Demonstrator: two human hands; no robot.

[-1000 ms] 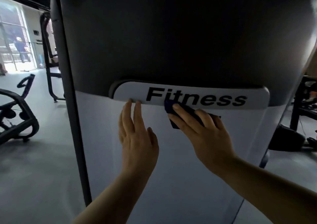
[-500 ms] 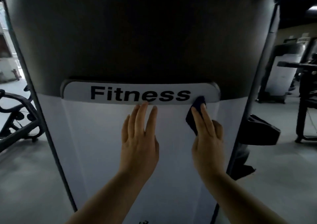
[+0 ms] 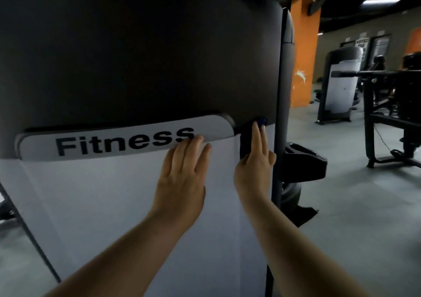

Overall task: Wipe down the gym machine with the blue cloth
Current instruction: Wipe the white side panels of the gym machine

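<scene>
In the head view, the gym machine (image 3: 114, 205) is seen close up, its pale lower panel topped by a dark upper shroud, and a light strip lettered "Fitness" (image 3: 124, 143) is set across the seam between the 2. The left hand (image 3: 182, 178) is laid flat on the pale panel with its fingers straight and released, the fingertips (image 3: 199, 138) reaching the lower edge of the lettered strip beside the last "s"; nothing is held by it. The right hand (image 3: 254, 167) is placed just to the right of the left one, near the machine's right edge. The blue cloth (image 3: 246, 137) is pressed against the panel under 2 extended fingers (image 3: 257, 137) of this hand, at the right end of the strip, with a small blue corner showing above the fingertips. Whether the remaining fingers are curled round the cloth cannot be told. A black upright post (image 3: 281, 137) is seen just right of the cloth. Further back on the right, an orange pillar (image 3: 304, 53), another pale machine (image 3: 340, 87) and a black frame (image 3: 387, 119) are seen on the grey floor (image 3: 341, 205).
</scene>
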